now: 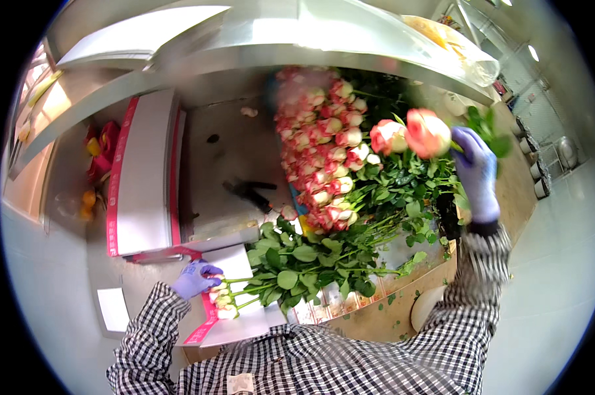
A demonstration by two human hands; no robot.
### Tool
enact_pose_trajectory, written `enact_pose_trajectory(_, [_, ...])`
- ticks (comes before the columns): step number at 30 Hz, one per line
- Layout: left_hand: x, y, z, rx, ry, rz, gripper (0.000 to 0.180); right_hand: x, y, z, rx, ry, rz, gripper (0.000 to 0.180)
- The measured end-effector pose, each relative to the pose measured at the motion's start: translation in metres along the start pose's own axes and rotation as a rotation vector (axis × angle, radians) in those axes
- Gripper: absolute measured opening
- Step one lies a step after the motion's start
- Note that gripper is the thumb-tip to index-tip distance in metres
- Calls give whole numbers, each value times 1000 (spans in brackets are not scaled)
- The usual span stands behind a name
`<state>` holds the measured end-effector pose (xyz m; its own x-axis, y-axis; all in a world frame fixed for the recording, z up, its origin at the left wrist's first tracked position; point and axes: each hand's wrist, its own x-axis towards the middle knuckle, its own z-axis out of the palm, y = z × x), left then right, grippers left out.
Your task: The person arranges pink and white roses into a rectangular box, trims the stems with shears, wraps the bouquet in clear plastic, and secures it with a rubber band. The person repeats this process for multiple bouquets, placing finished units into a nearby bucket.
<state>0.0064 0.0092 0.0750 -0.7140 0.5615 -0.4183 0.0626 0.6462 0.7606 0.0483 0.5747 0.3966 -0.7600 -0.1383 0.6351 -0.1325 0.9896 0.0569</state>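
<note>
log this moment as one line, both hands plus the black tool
left hand: on pale roses | right hand: holding pink rose | black tool: lying on grey table

- The left hand [190, 282] had on a purple glove [194, 275], kinda lavender, with darker markings on the back that were too small to make out.
- The right hand [475, 168] wore a matching glove [483, 187], deeper violet up around the fingers and way paler down by the wrist.
- A dark band [484, 228] showed at that wrist, right between glove and sleeve.
- Long black-and-white checked sleeves: the left sleeve [149, 322] was tiny squares, while the right sleeve [480, 283] looked blurry and almost stripy near its end.
- Same check all over the top [337, 362], plus a small pale squarish patch [239, 383] with a fuzzy design.
</note>
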Motion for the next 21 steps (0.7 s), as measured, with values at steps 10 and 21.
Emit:
enact_pose_trajectory(10, [5,-41,24,131,278,112,66,-107,-304,162,328,-836,-30,22])
enact_pose_trajectory(21, [-3,-39,39,-69,413,59,84,-173,-299,265,396,-774,-142,23])
